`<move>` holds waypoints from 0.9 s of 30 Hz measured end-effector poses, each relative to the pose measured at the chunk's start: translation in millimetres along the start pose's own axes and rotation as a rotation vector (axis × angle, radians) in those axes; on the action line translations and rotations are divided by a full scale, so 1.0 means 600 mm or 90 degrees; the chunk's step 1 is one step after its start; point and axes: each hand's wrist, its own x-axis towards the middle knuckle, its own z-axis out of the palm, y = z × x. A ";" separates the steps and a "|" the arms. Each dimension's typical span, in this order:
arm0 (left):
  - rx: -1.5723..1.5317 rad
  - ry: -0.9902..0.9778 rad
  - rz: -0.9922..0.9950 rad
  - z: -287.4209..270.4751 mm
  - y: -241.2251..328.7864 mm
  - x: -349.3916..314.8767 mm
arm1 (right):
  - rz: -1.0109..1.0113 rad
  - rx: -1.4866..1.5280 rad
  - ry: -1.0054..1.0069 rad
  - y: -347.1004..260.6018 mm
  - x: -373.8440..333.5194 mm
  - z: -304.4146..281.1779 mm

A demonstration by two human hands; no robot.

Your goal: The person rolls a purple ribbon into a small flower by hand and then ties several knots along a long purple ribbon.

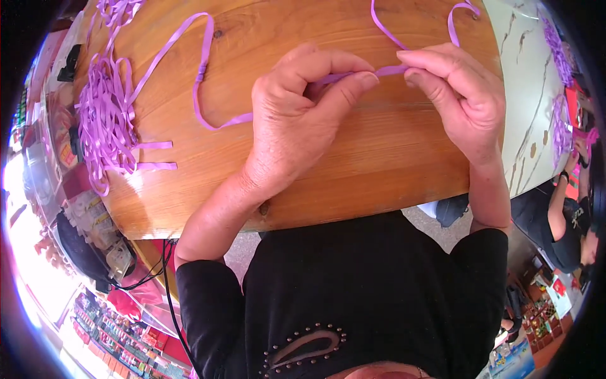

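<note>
A narrow purple ribbon (391, 70) stretches between my two hands above the wooden table. My left hand (300, 117) pinches it between thumb and index finger, and part of it passes behind that hand. On the other side my right hand (464, 95) grips the same ribbon with thumb and forefinger, a short span apart from the left. One length runs left from my left hand, loops upward and has a small knot (201, 74) in it. Beyond my right hand, ribbon curves up toward the far edge.
A tangled heap of purple ribbon (104, 117) lies at the table's left, with two flat ends sticking out. The wooden table (379, 164) meets a white marbled table (527, 95) on the right, where more purple ribbon lies. Another person (555, 215) works there.
</note>
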 end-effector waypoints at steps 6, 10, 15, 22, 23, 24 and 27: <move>0.007 0.001 -0.047 -0.003 0.008 0.002 | -0.036 -0.058 -0.019 0.006 -0.010 0.012; 0.062 -0.015 -0.020 -0.008 0.007 0.006 | -0.102 -0.136 -0.039 0.004 -0.008 0.018; 0.185 -0.044 0.092 -0.012 0.001 0.014 | 0.024 0.080 -0.123 -0.010 -0.007 0.018; -0.327 -0.003 -0.076 0.013 0.000 0.009 | 0.283 0.770 -0.057 0.001 -0.012 0.028; -0.346 0.007 -0.071 0.015 -0.005 0.007 | 0.279 0.765 -0.052 0.002 -0.011 0.033; -0.347 0.008 -0.074 0.018 -0.009 0.006 | 0.276 0.761 -0.047 0.003 -0.011 0.037; -0.335 0.024 -0.055 0.024 -0.012 -0.006 | 0.270 0.671 -0.006 -0.002 -0.012 0.043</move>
